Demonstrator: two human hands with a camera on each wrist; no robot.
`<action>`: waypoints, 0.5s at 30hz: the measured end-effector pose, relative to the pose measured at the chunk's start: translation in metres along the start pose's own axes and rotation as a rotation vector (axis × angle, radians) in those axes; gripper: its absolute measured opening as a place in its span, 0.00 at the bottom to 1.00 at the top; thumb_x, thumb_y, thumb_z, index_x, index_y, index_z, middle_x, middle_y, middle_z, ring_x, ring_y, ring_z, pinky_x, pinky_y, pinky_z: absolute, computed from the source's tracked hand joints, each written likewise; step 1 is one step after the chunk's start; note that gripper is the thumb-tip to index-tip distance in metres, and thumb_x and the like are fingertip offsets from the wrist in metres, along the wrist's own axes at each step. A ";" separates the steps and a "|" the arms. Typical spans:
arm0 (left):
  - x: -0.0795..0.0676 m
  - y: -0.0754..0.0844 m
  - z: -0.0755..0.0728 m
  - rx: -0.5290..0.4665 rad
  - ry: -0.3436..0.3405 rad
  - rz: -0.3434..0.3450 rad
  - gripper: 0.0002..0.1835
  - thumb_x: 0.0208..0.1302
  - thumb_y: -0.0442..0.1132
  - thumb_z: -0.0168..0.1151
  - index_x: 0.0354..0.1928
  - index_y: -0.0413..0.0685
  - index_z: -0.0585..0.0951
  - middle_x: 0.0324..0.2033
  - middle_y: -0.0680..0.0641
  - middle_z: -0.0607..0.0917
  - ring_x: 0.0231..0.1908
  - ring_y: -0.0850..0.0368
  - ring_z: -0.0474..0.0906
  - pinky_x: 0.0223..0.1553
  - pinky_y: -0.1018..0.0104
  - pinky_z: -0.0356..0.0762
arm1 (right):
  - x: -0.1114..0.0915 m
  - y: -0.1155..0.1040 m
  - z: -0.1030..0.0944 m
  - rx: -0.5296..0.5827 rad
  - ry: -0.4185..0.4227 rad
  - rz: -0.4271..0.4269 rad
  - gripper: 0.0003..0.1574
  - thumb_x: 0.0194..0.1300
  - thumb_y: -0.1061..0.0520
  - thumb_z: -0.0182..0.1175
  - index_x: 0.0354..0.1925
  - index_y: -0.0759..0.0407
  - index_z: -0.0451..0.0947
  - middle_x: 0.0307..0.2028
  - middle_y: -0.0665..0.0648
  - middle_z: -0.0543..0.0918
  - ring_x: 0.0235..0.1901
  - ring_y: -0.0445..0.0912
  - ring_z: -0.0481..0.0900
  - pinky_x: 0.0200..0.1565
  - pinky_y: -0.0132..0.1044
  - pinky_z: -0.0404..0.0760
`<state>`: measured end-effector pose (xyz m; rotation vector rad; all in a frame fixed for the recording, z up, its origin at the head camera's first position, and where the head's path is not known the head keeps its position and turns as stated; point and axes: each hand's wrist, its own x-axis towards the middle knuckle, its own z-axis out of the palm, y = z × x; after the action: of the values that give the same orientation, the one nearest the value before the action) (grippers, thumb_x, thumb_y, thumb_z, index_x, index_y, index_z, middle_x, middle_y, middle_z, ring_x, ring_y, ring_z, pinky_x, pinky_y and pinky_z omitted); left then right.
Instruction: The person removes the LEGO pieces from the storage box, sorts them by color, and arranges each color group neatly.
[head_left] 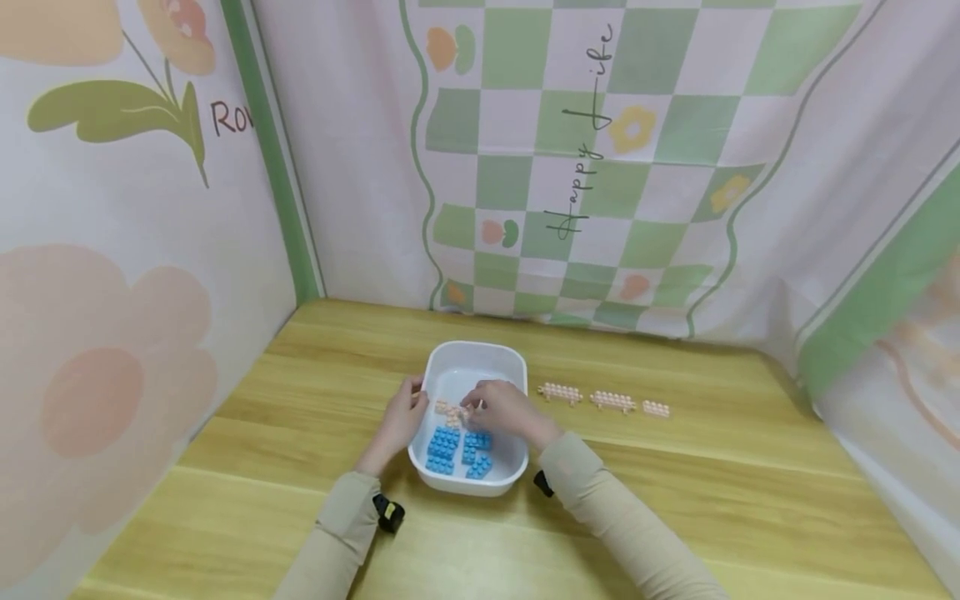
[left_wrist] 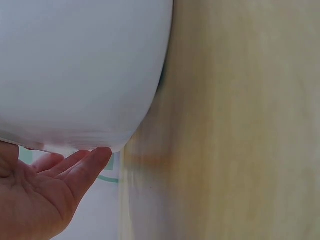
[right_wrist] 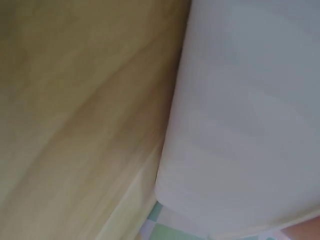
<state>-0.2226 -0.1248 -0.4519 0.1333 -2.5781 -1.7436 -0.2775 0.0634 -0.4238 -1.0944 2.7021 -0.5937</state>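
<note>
A white plastic basin (head_left: 468, 487) stands on the table, holding blue toy building bricks (head_left: 443, 446) in its near part and a few pale peach bricks (head_left: 452, 421) farther in. At its left side my left hand (head_left: 401, 414) grips the rim. In the left wrist view, the fingers (left_wrist: 90, 167) lie along the basin's outer wall and the thumb is partly hidden at the rim. My right hand (head_left: 501, 406) reaches in over the right rim, fingers bent down at the peach bricks. I cannot tell whether it pinches one. The right wrist view shows mostly the basin's outer wall (right_wrist: 245, 115).
Right of the basin, a row of pale pink brick pieces lies on the wooden table (head_left: 712, 483): two longer assemblies with side studs (head_left: 560, 392) and a short one (head_left: 656, 408). A patterned curtain (head_left: 570, 167) hangs behind the table's far edge.
</note>
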 end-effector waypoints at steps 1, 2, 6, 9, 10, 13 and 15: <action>0.000 0.000 0.000 -0.002 0.002 0.001 0.21 0.73 0.39 0.40 0.65 0.41 0.62 0.65 0.36 0.66 0.62 0.40 0.68 0.59 0.50 0.73 | 0.000 0.001 -0.001 0.006 0.022 -0.020 0.16 0.57 0.55 0.65 0.45 0.56 0.83 0.35 0.51 0.83 0.35 0.41 0.79 0.41 0.33 0.80; 0.000 0.000 0.001 -0.002 0.003 0.002 0.21 0.73 0.39 0.41 0.65 0.41 0.62 0.65 0.36 0.66 0.62 0.40 0.68 0.59 0.50 0.73 | -0.001 0.002 -0.002 0.009 0.046 -0.044 0.16 0.57 0.56 0.65 0.45 0.57 0.82 0.35 0.51 0.84 0.35 0.41 0.79 0.40 0.33 0.80; 0.000 0.000 0.002 0.003 0.006 0.006 0.22 0.73 0.38 0.40 0.65 0.40 0.62 0.65 0.36 0.66 0.62 0.40 0.68 0.60 0.49 0.72 | -0.005 0.004 -0.009 0.027 0.132 -0.093 0.16 0.55 0.57 0.66 0.44 0.59 0.81 0.36 0.53 0.84 0.35 0.43 0.79 0.38 0.32 0.80; 0.000 0.000 0.003 0.010 0.006 0.010 0.22 0.73 0.38 0.40 0.65 0.40 0.62 0.65 0.36 0.66 0.62 0.40 0.67 0.61 0.49 0.71 | -0.010 0.006 -0.016 0.054 0.175 -0.102 0.14 0.56 0.57 0.66 0.42 0.59 0.81 0.36 0.53 0.84 0.36 0.45 0.79 0.39 0.34 0.81; -0.001 0.000 0.003 0.015 0.005 0.013 0.22 0.73 0.38 0.40 0.65 0.40 0.62 0.65 0.36 0.66 0.62 0.40 0.67 0.60 0.49 0.71 | -0.012 0.007 -0.018 0.063 0.184 -0.106 0.13 0.56 0.57 0.66 0.41 0.59 0.81 0.37 0.53 0.84 0.36 0.45 0.79 0.39 0.35 0.81; -0.001 0.000 0.003 0.016 0.013 0.017 0.22 0.73 0.38 0.40 0.65 0.39 0.62 0.65 0.35 0.66 0.62 0.39 0.67 0.61 0.49 0.71 | -0.016 0.009 -0.025 0.109 0.196 -0.108 0.13 0.58 0.57 0.65 0.42 0.59 0.81 0.38 0.54 0.84 0.37 0.46 0.79 0.41 0.40 0.82; -0.003 0.000 0.002 0.015 0.015 0.023 0.22 0.73 0.37 0.40 0.65 0.38 0.62 0.64 0.35 0.66 0.62 0.39 0.67 0.60 0.48 0.71 | -0.019 0.013 -0.030 0.134 0.201 -0.095 0.13 0.59 0.57 0.64 0.43 0.59 0.81 0.39 0.55 0.84 0.39 0.46 0.79 0.42 0.41 0.82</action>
<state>-0.2202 -0.1225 -0.4528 0.1166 -2.5720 -1.7093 -0.2814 0.0939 -0.4017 -1.1912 2.7371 -0.9334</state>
